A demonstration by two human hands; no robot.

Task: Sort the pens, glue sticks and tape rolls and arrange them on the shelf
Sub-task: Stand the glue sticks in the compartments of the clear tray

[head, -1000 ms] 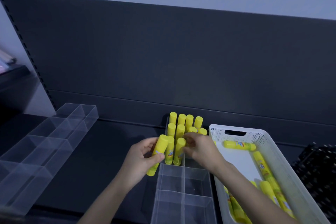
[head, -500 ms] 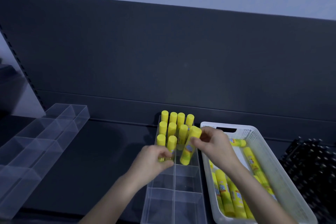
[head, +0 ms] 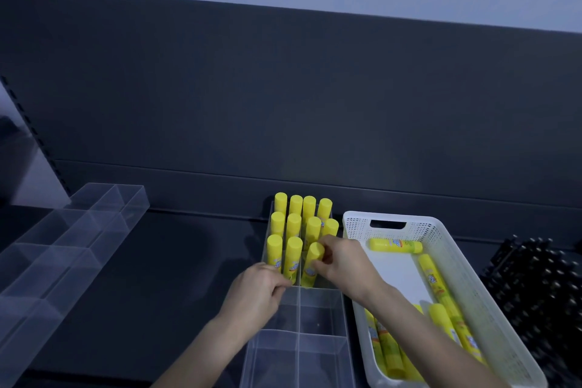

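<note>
Several yellow glue sticks (head: 294,214) stand upright in the far cells of a clear divided organizer (head: 321,318) on the dark shelf. My right hand (head: 345,263) grips one glue stick (head: 311,263), standing slightly tilted in the front right cell of the filled block. My left hand (head: 259,288) holds the lower part of another upright glue stick (head: 292,257) at the organizer's left side. More glue sticks (head: 436,279) lie loose in a white perforated basket (head: 419,227) to the right.
A second clear divided organizer (head: 72,239) lies on the shelf at the left. Black ridged items (head: 535,287) sit at the far right. The dark back panel (head: 283,104) rises just behind the organizer. The near cells of the middle organizer hold nothing.
The left hand's stick went down into the front left cell. The right hand lowered its tilted stick into the cell beside it. The view shifted slightly.
</note>
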